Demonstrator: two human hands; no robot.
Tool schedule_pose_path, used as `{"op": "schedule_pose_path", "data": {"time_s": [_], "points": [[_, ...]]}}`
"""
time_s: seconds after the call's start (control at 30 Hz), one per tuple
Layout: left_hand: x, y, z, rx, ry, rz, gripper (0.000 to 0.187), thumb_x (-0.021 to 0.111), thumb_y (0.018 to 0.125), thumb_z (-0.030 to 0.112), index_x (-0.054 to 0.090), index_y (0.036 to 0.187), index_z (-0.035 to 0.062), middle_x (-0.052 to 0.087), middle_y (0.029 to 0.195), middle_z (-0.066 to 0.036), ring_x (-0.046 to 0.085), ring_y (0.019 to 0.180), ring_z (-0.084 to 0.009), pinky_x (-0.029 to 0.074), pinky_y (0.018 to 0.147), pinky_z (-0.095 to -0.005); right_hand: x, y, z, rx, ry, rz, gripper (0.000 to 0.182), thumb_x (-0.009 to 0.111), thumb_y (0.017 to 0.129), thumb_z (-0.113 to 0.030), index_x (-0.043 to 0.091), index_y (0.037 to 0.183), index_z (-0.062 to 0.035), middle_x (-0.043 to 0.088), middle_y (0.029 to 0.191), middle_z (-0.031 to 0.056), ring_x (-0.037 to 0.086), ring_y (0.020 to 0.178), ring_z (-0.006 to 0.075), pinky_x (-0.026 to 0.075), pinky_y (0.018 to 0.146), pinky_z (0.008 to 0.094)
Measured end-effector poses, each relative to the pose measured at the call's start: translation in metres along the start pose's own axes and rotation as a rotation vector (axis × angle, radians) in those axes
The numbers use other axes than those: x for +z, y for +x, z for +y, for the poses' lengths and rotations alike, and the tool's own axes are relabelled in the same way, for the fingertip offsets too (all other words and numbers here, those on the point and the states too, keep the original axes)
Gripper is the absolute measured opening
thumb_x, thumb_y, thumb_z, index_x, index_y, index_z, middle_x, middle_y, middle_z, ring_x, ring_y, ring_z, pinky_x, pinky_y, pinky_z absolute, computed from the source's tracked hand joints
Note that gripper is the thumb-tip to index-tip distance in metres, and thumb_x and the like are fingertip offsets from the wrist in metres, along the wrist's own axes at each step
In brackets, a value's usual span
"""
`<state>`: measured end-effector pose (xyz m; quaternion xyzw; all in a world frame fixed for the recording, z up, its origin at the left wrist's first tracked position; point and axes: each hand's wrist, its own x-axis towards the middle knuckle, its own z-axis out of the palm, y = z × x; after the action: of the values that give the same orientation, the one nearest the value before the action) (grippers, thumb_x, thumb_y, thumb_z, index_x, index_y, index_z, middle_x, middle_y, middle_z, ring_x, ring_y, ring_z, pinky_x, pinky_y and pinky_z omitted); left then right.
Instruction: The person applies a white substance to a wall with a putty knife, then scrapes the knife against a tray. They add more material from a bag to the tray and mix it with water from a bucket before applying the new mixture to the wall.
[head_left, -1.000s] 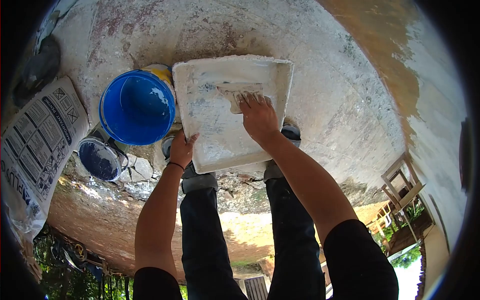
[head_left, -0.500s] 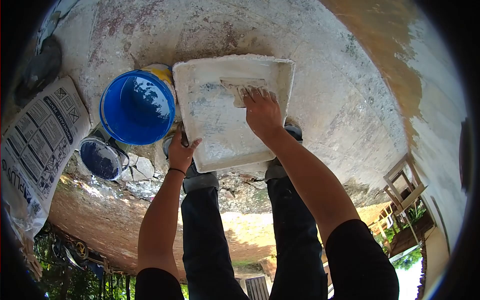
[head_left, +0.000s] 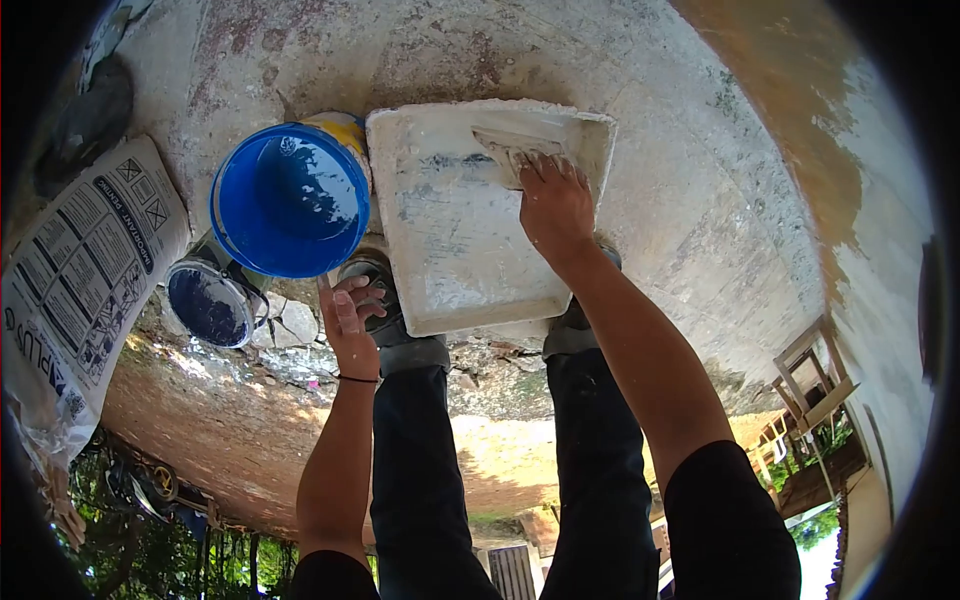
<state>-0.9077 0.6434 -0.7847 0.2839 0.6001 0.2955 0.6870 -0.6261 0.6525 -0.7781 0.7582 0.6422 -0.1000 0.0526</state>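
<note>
The plastering trowel (head_left: 520,140) lies flat in the upper right corner of the white mixing tray (head_left: 450,250), near the top centre of the frame; its blade is so coated in pale plaster that its edges blur into the tray floor, and its handle is hidden under the right hand (head_left: 555,205). That hand lies palm down over the rear of the blade, fingers (head_left: 545,165) side by side and pressed onto it, the forearm running straight down to the lower right, where a dark sleeve is cut off by the frame edge. The tray sits tilted over the person's shoes, which show only as grey slivers at its lower edge, and whether it rests on them cannot be told. The left hand (head_left: 350,315) hangs just beside the tray's lower left corner, not touching it, palm turned towards the camera with the fingers loosely curled and holding nothing; a thin dark band circles the wrist. Just left of the tray stands a blue bucket (head_left: 290,195), its yellow wall barely visible behind the rim. Below and left of it sits a smaller dark can (head_left: 210,300) beside some broken stones. A printed sack (head_left: 80,270) runs along the left edge, its lettering partly cut off. The stained concrete floor (head_left: 700,200) fills the rest.
</note>
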Motion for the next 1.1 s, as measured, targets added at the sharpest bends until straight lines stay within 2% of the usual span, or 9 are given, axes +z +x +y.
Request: {"op": "schedule_pose_path", "data": {"time_s": [0.1, 0.2, 0.23, 0.47, 0.63, 0.8, 0.87, 0.97, 1.1], "points": [[0.003, -0.012, 0.023, -0.148, -0.078, 0.151, 0.037, 0.042, 0.092, 0.040, 0.048, 0.097, 0.0036, 0.056, 0.090, -0.007, 0.059, 0.077, -0.0158, 0.045, 0.055, -0.0241, -0.007, -0.005, -0.001, -0.016, -0.005, -0.003, 0.024, 0.055, 0.073, -0.009, 0.062, 0.096, -0.0074, 0.060, 0.100, 0.0098, 0.056, 0.096, 0.0272, 0.044, 0.082, 0.0403], [-0.017, -0.037, 0.034, -0.220, 0.102, 0.127, 0.035, 0.041, 0.093, 0.037, 0.050, 0.100, 0.0031, 0.057, 0.085, -0.006, 0.059, 0.073, -0.0142, 0.043, 0.053, -0.0219, -0.013, -0.004, -0.006, -0.027, 0.009, -0.018, 0.023, 0.056, 0.072, -0.008, 0.062, 0.094, -0.0069, 0.059, 0.101, 0.0102, 0.055, 0.096, 0.0280, 0.044, 0.081, 0.0402], [-0.020, -0.046, 0.041, -0.157, 0.178, 0.161, 0.034, 0.041, 0.093, 0.032, 0.051, 0.105, 0.0021, 0.057, 0.081, -0.004, 0.059, 0.070, -0.0127, 0.041, 0.051, -0.0205, -0.016, -0.004, -0.007, -0.014, 0.005, -0.037, 0.023, 0.058, 0.071, -0.006, 0.062, 0.093, -0.0064, 0.059, 0.101, 0.0106, 0.055, 0.096, 0.0286, 0.044, 0.081, 0.0401], [-0.072, -0.065, 0.123, -0.013, 0.206, 0.371, 0.027, 0.044, 0.093, 0.021, 0.051, 0.109, 0.0008, 0.057, 0.083, -0.002, 0.055, 0.072, -0.0084, 0.038, 0.056, -0.0196, -0.064, -0.003, -0.036, 0.029, 0.144, -0.118, 0.029, 0.060, 0.067, -0.004, 0.059, 0.096, -0.0012, 0.058, 0.101, 0.0145, 0.053, 0.094, 0.0320, 0.044, 0.081, 0.0400], [-0.103, -0.067, 0.164, 0.025, 0.177, 0.351, 0.029, 0.044, 0.092, 0.019, 0.048, 0.114, -0.0007, 0.056, 0.086, -0.002, 0.053, 0.074, -0.0082, 0.038, 0.058, -0.0192, -0.090, -0.002, -0.063, 0.031, 0.137, -0.183, 0.030, 0.059, 0.067, -0.004, 0.058, 0.097, -0.0008, 0.057, 0.099, 0.0145, 0.053, 0.094, 0.0319, 0.044, 0.081, 0.0396], [-0.117, -0.094, 0.136, -0.085, 0.184, 0.286, 0.029, 0.043, 0.092, 0.016, 0.046, 0.115, -0.0021, 0.055, 0.089, -0.004, 0.051, 0.075, -0.0104, 0.040, 0.066, -0.0225, -0.062, 0.007, -0.086, -0.112, -0.143, -0.471, 0.018, 0.054, 0.075, -0.012, 0.058, 0.090, -0.0046, 0.057, 0.092, 0.0106, 0.055, 0.093, 0.0267, 0.043, 0.082, 0.0399], [-0.113, -0.110, 0.119, -0.154, 0.177, 0.273, 0.028, 0.043, 0.092, 0.016, 0.046, 0.114, -0.0019, 0.055, 0.089, -0.004, 0.051, 0.075, -0.0104, 0.040, 0.066, -0.0224, -0.044, -0.013, -0.091, -0.169, -0.177, -0.442, 0.017, 0.051, 0.078, -0.014, 0.057, 0.091, -0.0058, 0.056, 0.094, 0.0100, 0.055, 0.093, 0.0259, 0.042, 0.083, 0.0416], [-0.106, -0.130, 0.102, -0.242, 0.173, 0.268, 0.028, 0.043, 0.092, 0.016, 0.047, 0.114, -0.0011, 0.055, 0.088, -0.004, 0.051, 0.075, -0.0102, 0.039, 0.065, -0.0221, -0.025, -0.043, -0.097, -0.076, -0.160, -0.453, 0.022, 0.050, 0.078, -0.013, 0.056, 0.098, -0.0070, 0.055, 0.099, 0.0103, 0.055, 0.095, 0.0260, 0.041, 0.085, 0.0440], [-0.110, -0.150, 0.090, -0.313, 0.218, 0.290, 0.030, 0.043, 0.092, 0.020, 0.047, 0.115, 0.0008, 0.056, 0.089, -0.004, 0.053, 0.075, -0.0097, 0.039, 0.061, -0.0218, -0.013, -0.075, -0.098, -0.054, -0.168, -0.472, 0.030, 0.050, 0.077, -0.011, 0.055, 0.106, -0.0060, 0.055, 0.109, 0.0128, 0.053, 0.102, 0.0271, 0.038, 0.087, 0.0420]]}}
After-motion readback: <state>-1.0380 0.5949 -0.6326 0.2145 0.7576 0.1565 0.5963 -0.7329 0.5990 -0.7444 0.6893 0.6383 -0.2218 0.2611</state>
